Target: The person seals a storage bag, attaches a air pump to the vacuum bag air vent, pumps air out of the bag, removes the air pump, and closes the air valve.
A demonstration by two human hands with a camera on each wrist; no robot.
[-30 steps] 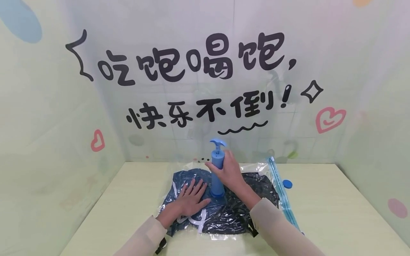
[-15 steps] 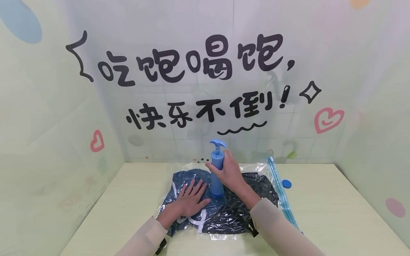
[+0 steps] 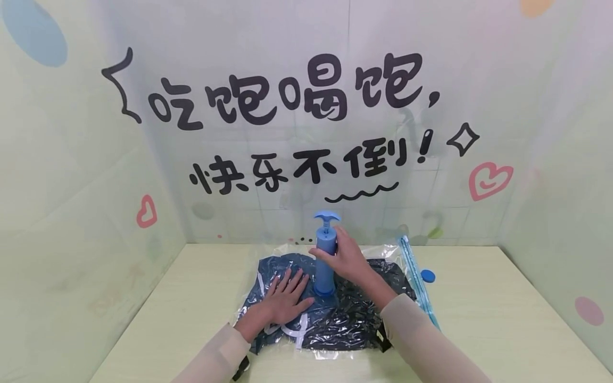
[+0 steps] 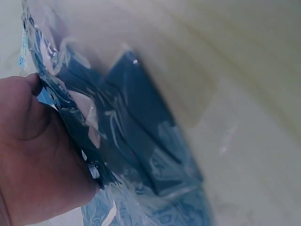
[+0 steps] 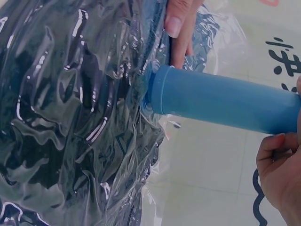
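Note:
A clear vacuum storage bag lies in the middle of the table, with dark blue and black clothes inside. On it stands a blue hand pump, upright, its T-shaped handle raised a little above the barrel. My right hand grips the upper barrel; in the right wrist view the pump's base meets the wrinkled film. Flat on the bag just left of the pump rests my left hand, fingers spread. The left wrist view shows that palm beside the bag's edge.
A blue zip strip runs along the bag's right side. Just beyond it lies a round blue cap on the table. A printed curtain encloses the table at the back and sides.
My right wrist and forearm have shifted slightly to the right, while the hand stays on the pump. The left hand keeps its place; the view tilts a little.

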